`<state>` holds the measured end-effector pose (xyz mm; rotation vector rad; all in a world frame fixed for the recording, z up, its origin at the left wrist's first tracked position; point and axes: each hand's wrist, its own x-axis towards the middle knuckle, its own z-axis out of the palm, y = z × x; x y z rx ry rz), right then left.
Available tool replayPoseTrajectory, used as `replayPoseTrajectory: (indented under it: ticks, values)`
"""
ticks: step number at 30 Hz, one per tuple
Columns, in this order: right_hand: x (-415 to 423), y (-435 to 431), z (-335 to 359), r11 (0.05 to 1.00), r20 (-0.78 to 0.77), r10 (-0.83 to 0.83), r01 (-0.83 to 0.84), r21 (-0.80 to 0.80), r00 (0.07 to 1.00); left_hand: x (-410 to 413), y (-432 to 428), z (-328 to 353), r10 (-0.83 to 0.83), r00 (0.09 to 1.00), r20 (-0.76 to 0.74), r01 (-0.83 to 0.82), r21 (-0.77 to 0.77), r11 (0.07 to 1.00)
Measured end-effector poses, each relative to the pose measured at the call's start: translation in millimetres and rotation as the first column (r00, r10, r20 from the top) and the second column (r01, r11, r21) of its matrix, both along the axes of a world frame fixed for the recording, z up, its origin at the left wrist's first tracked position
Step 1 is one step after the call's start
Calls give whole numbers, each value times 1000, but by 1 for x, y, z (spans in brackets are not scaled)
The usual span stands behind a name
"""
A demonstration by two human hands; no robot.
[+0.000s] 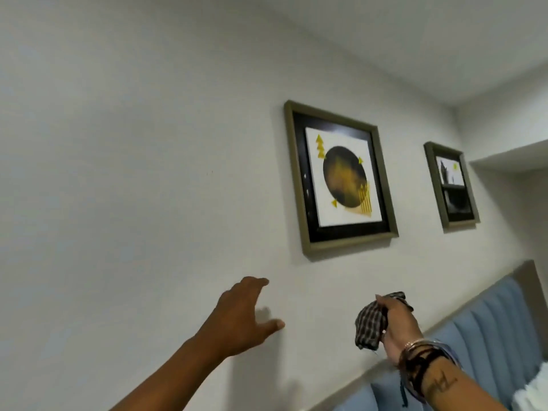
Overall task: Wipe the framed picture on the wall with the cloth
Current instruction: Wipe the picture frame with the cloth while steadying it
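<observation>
A framed picture with a dull gold frame, black mat and a dark circle with yellow shapes hangs on the white wall, above and ahead of both hands. My right hand is raised below the frame's lower right corner, closed around a bunched dark checked cloth. My left hand reaches toward the wall below and to the left of the frame, fingers spread, holding nothing; its fingertips are at or very near the wall.
A second, smaller framed picture hangs farther right on the same wall. A blue padded headboard runs along the wall at lower right, with white bedding at the corner. A wall recess juts out at right.
</observation>
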<state>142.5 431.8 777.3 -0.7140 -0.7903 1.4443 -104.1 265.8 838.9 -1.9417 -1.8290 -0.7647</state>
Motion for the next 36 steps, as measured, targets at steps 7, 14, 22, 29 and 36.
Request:
replayPoseTrajectory:
  ticks: [7,14,22,29,36]
  values:
    - [-49,47,120,931,83,-117,80,355,990,25,87,115,119,828,-548,-171,-43,984]
    - [-134,66,185,668,404,-454,4,744,794,54,157,229,359,616,-701,-277,233,932]
    - [-146,90,184,499,372,-644,-2,867,669,46,191,283,388,555,-735,-276,277,920]
    - [-139,114,201,313,233,-731,12,950,641,33,214,279,395,691,-605,-169,396,902]
    - [-133,138,134,215,208,-772,-61,975,601,29,226,291,462,677,-573,-184,477,860]
